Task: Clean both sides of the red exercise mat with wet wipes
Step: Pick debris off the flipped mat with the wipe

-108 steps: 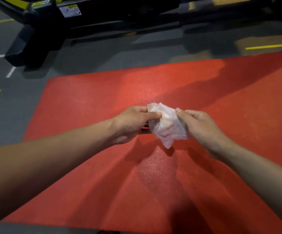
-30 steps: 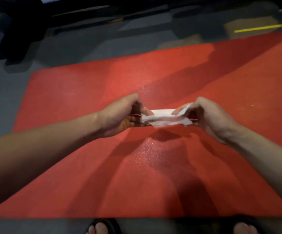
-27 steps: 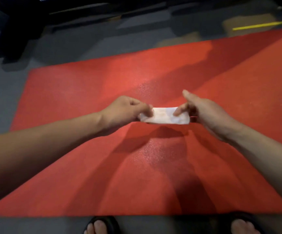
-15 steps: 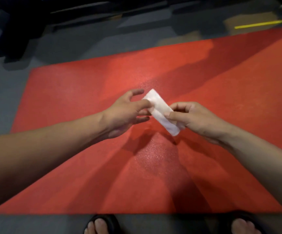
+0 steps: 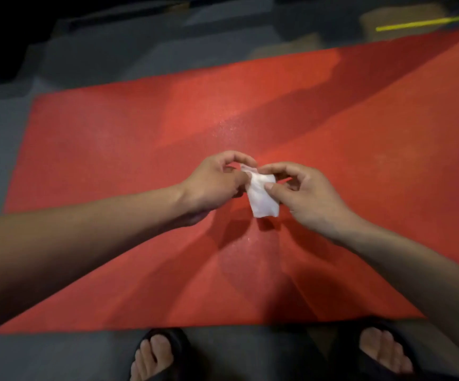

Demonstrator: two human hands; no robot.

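The red exercise mat (image 5: 112, 138) lies flat on the grey floor and fills most of the view. Above its middle I hold a small folded white wet wipe (image 5: 261, 198) between both hands. My left hand (image 5: 217, 182) pinches the wipe's upper left edge with thumb and fingertips. From the right side, my right hand (image 5: 302, 193) pinches it with thumb and forefinger. The wipe hangs clear of the mat and casts a shadow below.
My two feet in black sandals (image 5: 156, 353) (image 5: 382, 350) stand on the grey floor just off the mat's near edge. Dark gym equipment (image 5: 8, 37) sits beyond the mat at the far left. A yellow floor line (image 5: 426, 23) runs at the far right.
The loose crumpled wipe has been stretched flat between both hands, then folded into a smaller pad. My hands have come closer together, and the view has tilted down to show my feet.
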